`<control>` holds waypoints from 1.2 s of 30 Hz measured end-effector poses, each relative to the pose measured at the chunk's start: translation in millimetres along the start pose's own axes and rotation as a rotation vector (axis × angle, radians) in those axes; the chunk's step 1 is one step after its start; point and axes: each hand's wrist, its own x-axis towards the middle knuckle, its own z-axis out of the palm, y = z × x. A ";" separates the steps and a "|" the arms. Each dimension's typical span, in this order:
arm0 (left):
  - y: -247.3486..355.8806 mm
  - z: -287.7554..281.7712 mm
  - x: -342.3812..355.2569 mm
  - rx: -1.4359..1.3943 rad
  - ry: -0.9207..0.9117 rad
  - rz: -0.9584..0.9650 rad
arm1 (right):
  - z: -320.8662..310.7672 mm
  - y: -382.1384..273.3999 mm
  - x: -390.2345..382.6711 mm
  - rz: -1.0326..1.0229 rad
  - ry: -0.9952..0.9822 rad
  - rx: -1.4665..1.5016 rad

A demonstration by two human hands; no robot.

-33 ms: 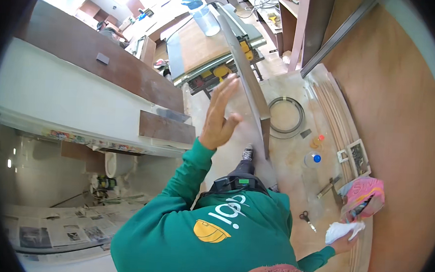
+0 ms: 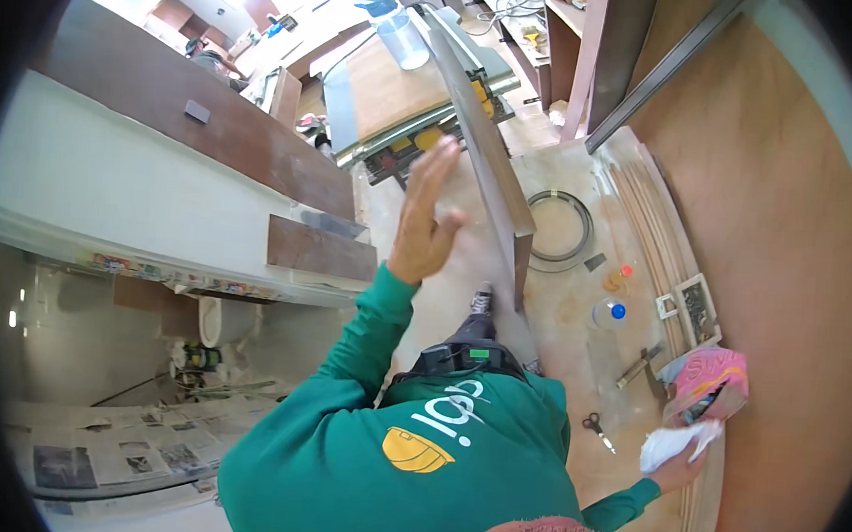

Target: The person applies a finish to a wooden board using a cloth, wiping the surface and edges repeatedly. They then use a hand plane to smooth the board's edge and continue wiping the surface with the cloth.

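Note:
My left hand (image 2: 425,232) is raised in the middle, its fingers stretched out and the thumb apart, holding nothing. Just right of it stands a long upright panel (image 2: 495,168) with a brown edge; I cannot tell whether the fingers touch it. At the lower right, my right hand (image 2: 682,470) grips a crumpled white cloth or tissue (image 2: 670,447), which hides part of the fingers. A pink plastic bag (image 2: 714,376) lies right beyond that hand. Scissors (image 2: 599,432) and a hammer-like tool (image 2: 640,365) lie to its left.
A bottle with a blue cap (image 2: 609,312), a small orange-capped bottle (image 2: 619,276) and a coil of edging strip (image 2: 557,225) are on the surface right of the panel. Ahead, a table saw (image 2: 398,89) carries a water bottle (image 2: 399,35). A brown-topped cabinet (image 2: 162,123) runs along the left.
My right hand and the white cloth have shifted slightly toward the pink bag. My left hand has moved up a little, still stretched out.

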 end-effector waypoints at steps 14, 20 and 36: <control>-202.6 39.9 193.6 -0.615 0.208 -0.577 | 129.4 -545.2 -146.8 -1.454 -0.586 0.090; -210.3 69.6 185.3 -0.834 0.162 -0.489 | 163.9 -544.6 -152.1 -1.289 -0.816 -0.010; -198.1 76.5 176.5 -0.634 0.416 -0.626 | 181.7 -565.1 -170.0 -1.369 -0.840 -0.086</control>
